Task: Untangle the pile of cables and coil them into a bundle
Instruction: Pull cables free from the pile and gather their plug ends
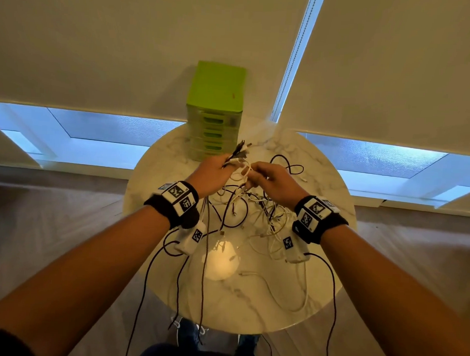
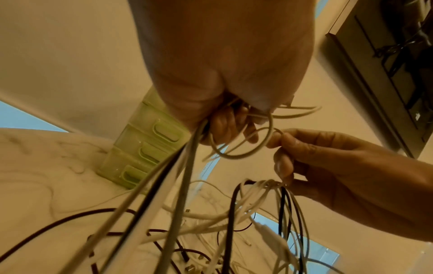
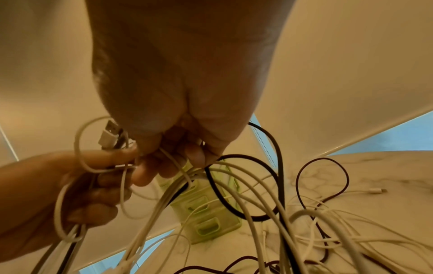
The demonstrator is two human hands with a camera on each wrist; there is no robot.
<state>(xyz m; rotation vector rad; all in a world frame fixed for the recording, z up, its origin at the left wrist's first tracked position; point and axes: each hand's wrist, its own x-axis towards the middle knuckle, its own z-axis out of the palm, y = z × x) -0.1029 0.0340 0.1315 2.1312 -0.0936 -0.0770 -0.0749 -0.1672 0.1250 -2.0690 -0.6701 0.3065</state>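
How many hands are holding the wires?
2: the left hand grips a bunch of white and dark cables with plugs sticking up; the right hand pinches a white cable loop beside it.

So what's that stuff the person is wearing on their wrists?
Each bare forearm wears a black wristband topped with a white block printed with black-and-white square code markers. A small white camera box with another marker hangs under each wrist. No sleeves reach the wrists.
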